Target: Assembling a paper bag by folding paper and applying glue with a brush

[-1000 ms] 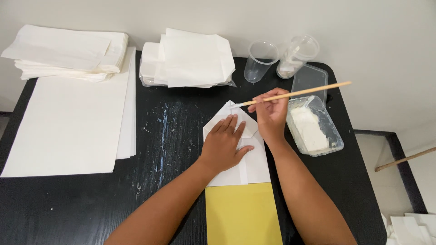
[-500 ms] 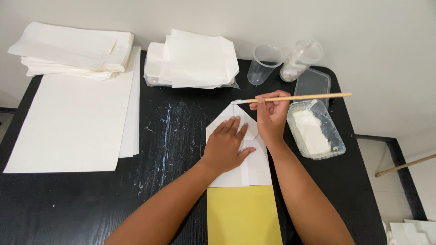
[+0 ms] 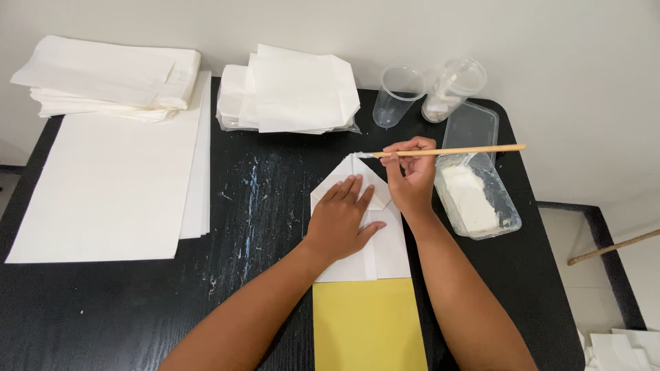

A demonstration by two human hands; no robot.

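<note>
Two hands on a folded white paper bag [image 3: 364, 233] mid-counter: left hand [image 3: 342, 221] flat, fingers spread, pinning it; right hand [image 3: 411, 177] fingers pinched on a wooden brush [image 3: 447, 150] (tip at the bag's pointed flap), paste tub [image 3: 476, 197] just beside.

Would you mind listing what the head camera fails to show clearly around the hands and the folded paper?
- Folded white paper: its middle folds lie hidden under the left hand.
- Brush: its tip at the paper's peak is too small to tell if it touches.
- Yellow sheet: cut off by the bottom edge.
- Right hand: its fingertips' grip is hidden by its own knuckles.
- Tilted clear cup: contents unclear.
</note>
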